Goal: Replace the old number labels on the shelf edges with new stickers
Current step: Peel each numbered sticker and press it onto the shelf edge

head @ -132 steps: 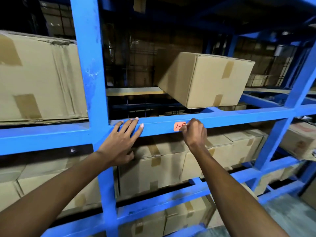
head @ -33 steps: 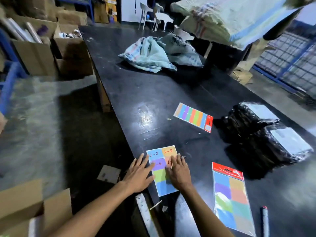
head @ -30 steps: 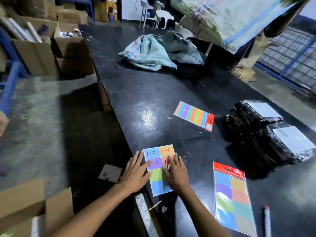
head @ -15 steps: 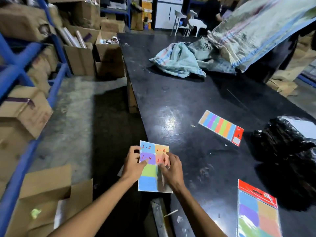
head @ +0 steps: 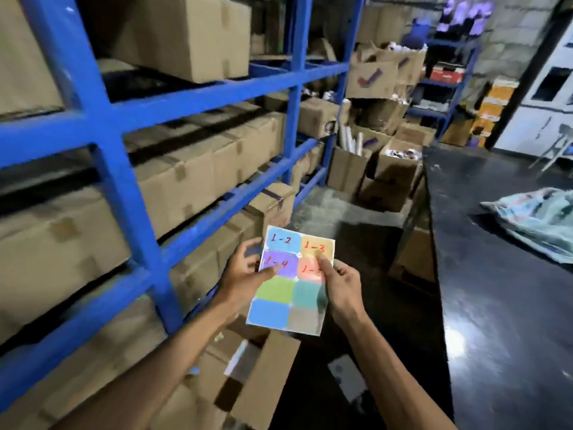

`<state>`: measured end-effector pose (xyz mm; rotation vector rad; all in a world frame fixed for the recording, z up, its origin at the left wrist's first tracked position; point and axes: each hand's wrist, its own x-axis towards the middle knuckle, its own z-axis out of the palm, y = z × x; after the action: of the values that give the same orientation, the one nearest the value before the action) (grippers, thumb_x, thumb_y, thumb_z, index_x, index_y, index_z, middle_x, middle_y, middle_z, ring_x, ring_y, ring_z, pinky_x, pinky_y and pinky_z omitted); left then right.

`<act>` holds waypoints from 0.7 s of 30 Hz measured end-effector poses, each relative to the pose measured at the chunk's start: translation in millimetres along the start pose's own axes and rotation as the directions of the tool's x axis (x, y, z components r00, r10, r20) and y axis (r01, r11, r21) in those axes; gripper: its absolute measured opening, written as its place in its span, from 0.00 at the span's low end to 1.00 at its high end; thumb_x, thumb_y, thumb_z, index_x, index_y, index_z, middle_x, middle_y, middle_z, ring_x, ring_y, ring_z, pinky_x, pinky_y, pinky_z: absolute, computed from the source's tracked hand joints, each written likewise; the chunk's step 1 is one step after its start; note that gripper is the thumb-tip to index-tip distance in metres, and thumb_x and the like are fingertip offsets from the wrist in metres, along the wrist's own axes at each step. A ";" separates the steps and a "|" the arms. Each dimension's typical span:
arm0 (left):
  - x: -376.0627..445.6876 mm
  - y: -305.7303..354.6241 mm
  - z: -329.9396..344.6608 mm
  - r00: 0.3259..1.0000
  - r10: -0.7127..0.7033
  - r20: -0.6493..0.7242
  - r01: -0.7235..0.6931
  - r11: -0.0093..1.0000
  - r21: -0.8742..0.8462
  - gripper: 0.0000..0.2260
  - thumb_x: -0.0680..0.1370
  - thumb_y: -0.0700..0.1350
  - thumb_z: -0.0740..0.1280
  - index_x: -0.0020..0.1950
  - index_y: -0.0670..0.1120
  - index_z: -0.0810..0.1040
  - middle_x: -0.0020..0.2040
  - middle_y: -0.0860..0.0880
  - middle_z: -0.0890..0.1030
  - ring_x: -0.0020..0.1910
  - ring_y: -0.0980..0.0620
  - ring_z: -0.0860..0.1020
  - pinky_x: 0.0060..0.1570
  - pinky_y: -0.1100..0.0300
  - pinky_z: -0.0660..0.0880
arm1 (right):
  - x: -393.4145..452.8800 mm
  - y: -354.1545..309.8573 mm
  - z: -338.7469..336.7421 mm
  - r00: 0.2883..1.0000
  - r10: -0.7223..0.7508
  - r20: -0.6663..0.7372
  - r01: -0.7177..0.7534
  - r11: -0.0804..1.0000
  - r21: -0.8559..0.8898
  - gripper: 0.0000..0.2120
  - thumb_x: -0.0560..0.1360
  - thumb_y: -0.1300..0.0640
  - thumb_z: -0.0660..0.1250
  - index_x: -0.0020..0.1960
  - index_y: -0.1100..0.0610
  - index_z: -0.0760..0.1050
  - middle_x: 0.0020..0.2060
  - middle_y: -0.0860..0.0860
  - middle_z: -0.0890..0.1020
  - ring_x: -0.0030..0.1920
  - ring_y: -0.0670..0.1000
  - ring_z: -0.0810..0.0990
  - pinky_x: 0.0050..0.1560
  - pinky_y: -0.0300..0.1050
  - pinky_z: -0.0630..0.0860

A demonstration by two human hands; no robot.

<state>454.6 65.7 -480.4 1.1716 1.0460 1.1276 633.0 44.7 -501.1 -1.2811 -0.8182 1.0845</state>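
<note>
Both hands hold a sticker sheet (head: 291,283) in mid-air, right of the blue shelf (head: 102,125). Left hand (head: 245,271) fingers clamp its left edge; right hand (head: 341,290) fingers pinch its right edge.

orange sticker's (head: 310,268) number half hidden by right thumb, shelf frame (head: 102,125) motion-blurred

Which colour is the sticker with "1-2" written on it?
Light blue, with red writing; the sticker shows best in the head view.
</note>
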 end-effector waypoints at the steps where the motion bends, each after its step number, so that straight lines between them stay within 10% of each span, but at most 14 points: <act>1: -8.2 11.9 -28.6 0.997 0.019 -0.071 -0.020 1.000 -0.012 0.19 0.72 0.31 0.70 0.59 0.44 0.70 0.49 0.42 0.82 0.37 0.55 0.81 0.36 0.63 0.78 | -6.3 -4.7 31.4 0.997 -0.011 0.082 0.011 1.000 -0.002 0.15 0.75 0.54 0.67 0.32 0.59 0.80 0.27 0.50 0.84 0.26 0.46 0.79 0.26 0.35 0.74; 7: -70.8 83.2 -157.7 0.931 0.177 -0.321 -0.173 0.984 0.041 0.07 0.73 0.35 0.69 0.51 0.39 0.79 0.36 0.52 0.86 0.32 0.56 0.82 0.32 0.64 0.79 | -52.8 -31.6 183.4 0.903 -0.093 0.420 0.057 0.994 0.098 0.12 0.75 0.55 0.67 0.35 0.60 0.81 0.29 0.50 0.85 0.28 0.46 0.80 0.27 0.35 0.74; 21: -181.4 198.5 -295.3 0.647 0.442 -0.621 -0.319 0.897 0.306 0.05 0.73 0.37 0.71 0.48 0.43 0.81 0.44 0.50 0.86 0.41 0.53 0.84 0.37 0.62 0.80 | -110.0 -96.0 367.7 0.531 -0.205 0.822 0.137 0.978 0.156 0.16 0.71 0.47 0.68 0.47 0.60 0.83 0.46 0.56 0.86 0.45 0.50 0.82 0.49 0.47 0.76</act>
<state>117.8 -64.4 -309.5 1.1634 1.5149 1.9395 270.9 65.5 -343.1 -0.5132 -1.5734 1.5652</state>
